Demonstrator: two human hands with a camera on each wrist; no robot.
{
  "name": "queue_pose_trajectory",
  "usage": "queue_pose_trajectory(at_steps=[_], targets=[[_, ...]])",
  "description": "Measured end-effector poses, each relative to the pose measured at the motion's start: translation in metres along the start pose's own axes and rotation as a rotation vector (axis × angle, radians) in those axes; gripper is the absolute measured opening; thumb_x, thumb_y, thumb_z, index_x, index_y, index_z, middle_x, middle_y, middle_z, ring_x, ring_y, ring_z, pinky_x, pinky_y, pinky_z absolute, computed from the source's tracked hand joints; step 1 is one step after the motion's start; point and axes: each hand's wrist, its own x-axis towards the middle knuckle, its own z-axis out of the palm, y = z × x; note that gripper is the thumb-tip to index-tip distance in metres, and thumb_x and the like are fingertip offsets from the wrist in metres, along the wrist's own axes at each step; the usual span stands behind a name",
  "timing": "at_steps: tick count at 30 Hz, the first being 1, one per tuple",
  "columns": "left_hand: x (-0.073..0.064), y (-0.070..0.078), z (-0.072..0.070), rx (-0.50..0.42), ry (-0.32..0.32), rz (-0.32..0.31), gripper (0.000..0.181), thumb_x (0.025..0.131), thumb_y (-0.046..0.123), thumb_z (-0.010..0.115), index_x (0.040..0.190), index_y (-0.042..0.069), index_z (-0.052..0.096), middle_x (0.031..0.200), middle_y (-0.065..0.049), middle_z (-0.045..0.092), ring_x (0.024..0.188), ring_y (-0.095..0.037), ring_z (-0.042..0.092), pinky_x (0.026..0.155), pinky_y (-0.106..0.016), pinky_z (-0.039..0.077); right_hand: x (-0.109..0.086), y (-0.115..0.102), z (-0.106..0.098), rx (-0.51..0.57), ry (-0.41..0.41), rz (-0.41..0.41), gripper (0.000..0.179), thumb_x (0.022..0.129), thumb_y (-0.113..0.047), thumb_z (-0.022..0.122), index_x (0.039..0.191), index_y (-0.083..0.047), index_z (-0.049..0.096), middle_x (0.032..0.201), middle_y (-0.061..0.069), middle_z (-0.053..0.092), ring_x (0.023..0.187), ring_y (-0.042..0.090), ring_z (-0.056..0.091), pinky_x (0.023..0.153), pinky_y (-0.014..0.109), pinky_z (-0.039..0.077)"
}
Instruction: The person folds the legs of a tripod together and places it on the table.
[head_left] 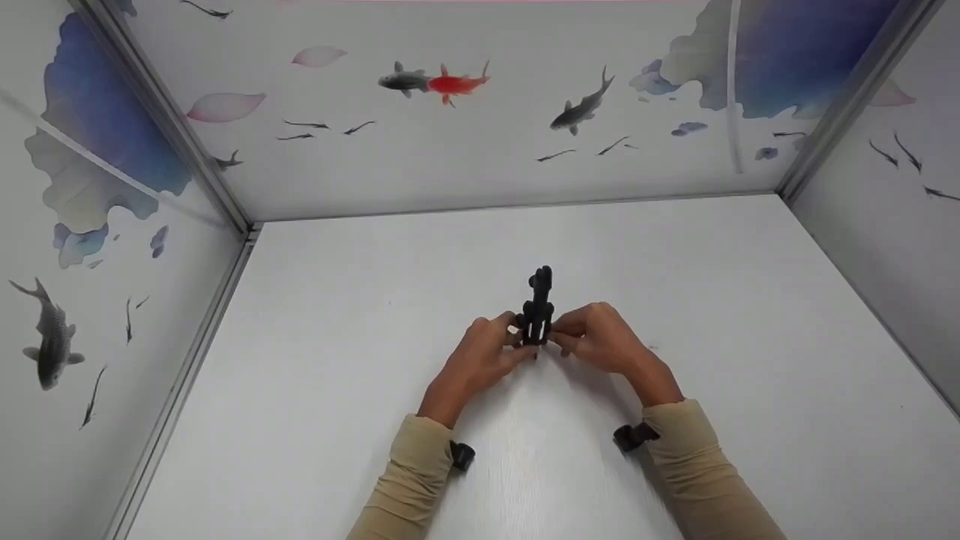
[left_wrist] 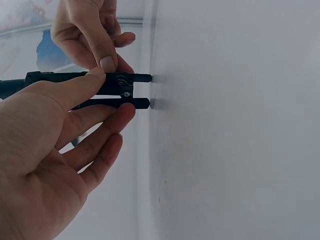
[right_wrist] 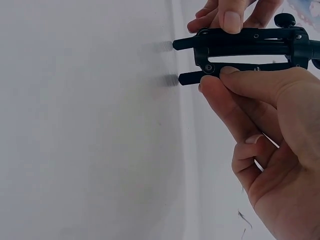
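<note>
A small black tripod [head_left: 538, 306] stands upright between both hands over the white table, its legs close together. My left hand [head_left: 480, 356] holds it low down from the left, and in the left wrist view the thumb and fingers pinch a leg [left_wrist: 142, 103] near its lower end. From the other side my right hand [head_left: 604, 341] pinches another leg [right_wrist: 192, 78] between thumb and index finger. Both leg tips seen in the wrist views are right at the tabletop. A round knob [right_wrist: 285, 20] sticks out near the tripod's upper part.
The white tabletop [head_left: 360, 300] spreads around the hands. Printed panels with fish and petals, such as the back wall [head_left: 480, 157], enclose it at the back and sides. Small black wrist cameras sit on the left cuff [head_left: 463, 456] and right cuff [head_left: 631, 436].
</note>
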Motion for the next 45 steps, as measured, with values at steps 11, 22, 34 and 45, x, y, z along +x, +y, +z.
queue_pose_trajectory(at_steps=[11, 22, 34, 45], targets=[[0.000, 0.000, 0.001, 0.018, -0.002, 0.005, 0.034, 0.100, 0.030, 0.080, 0.124, 0.007, 0.072, 0.108, -0.009, 0.085, 0.105, -0.027, 0.074, 0.088, -0.038, 0.057, 0.001, -0.002, 0.000, -0.009, -0.002, -0.011, 0.013, 0.098, -0.004, 0.078, 0.102, -0.012, 0.088, 0.080, 0.001, 0.083, 0.070, 0.009, 0.074, 0.064, 0.022, 0.049], [-0.002, -0.002, 0.001, 0.057, 0.004, 0.012, 0.034, 0.101, 0.033, 0.079, 0.122, 0.007, 0.071, 0.100, -0.008, 0.085, 0.099, -0.026, 0.074, 0.083, -0.037, 0.058, 0.004, 0.000, 0.003, 0.012, -0.027, -0.026, 0.014, 0.098, -0.002, 0.076, 0.101, -0.012, 0.086, 0.087, 0.000, 0.084, 0.078, 0.009, 0.078, 0.072, 0.023, 0.055], [-0.003, 0.000, 0.000, 0.099, -0.043, -0.021, 0.039, 0.105, 0.036, 0.073, 0.134, 0.011, 0.066, 0.118, -0.009, 0.079, 0.107, -0.028, 0.065, 0.094, -0.046, 0.056, 0.004, 0.001, -0.001, 0.035, -0.076, -0.011, 0.013, 0.100, -0.005, 0.075, 0.109, -0.008, 0.084, 0.095, 0.004, 0.085, 0.082, 0.013, 0.081, 0.079, 0.025, 0.059], [-0.004, 0.004, -0.014, 0.032, -0.044, -0.102, 0.065, 0.094, 0.055, 0.082, 0.141, 0.012, 0.067, 0.135, -0.016, 0.073, 0.129, -0.034, 0.065, 0.107, -0.050, 0.056, 0.004, 0.008, -0.002, 0.016, -0.136, 0.000, 0.017, 0.100, -0.007, 0.077, 0.113, -0.014, 0.084, 0.100, 0.000, 0.084, 0.085, 0.011, 0.076, 0.080, 0.029, 0.061]])
